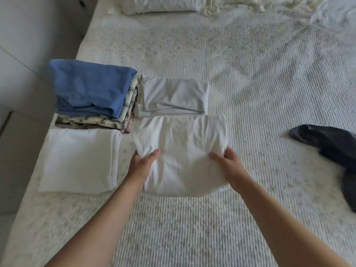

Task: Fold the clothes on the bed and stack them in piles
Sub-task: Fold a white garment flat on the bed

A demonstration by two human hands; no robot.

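Left hand: my grip pinches the folded white garment at its left edge.
Right hand: my grip clasps its right edge.
Garment: on the bed, beside the blue-topped pile.
Dark garment: unfolded, far right.

Four folded piles left, loose garment right.

Soft, even daylight fills the scene, cool and slightly dim, with no glare. Shadows are faint, gathering only under the folded white cotton garment and along the white ribbed quilted bed. Wide-angle distortion bows the bed's edges. The whole picture is slightly soft, blurring most toward the corners.
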